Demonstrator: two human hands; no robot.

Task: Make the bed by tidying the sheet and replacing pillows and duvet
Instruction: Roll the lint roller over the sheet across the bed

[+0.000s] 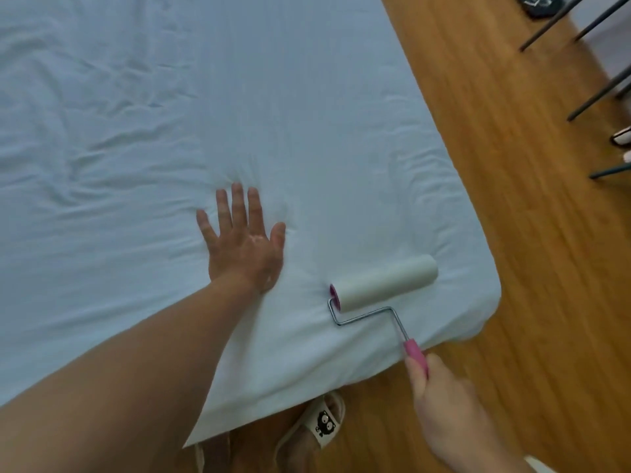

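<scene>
The left hand (243,238) reaches out over the bed on a straight arm and lies palm-down with all 5 fingers spread, pressing flat on the white sheet (143,107). The sheet covers the mattress, smooth near the hand and wrinkled toward the far left. The right hand (440,394), at the near right past the mattress edge, curls around the pink handle of a lint roller (384,280), whose white roll rests on the sheet near the bed's corner.

Flat left hand (243,238) on sheet (136,97)
</scene>
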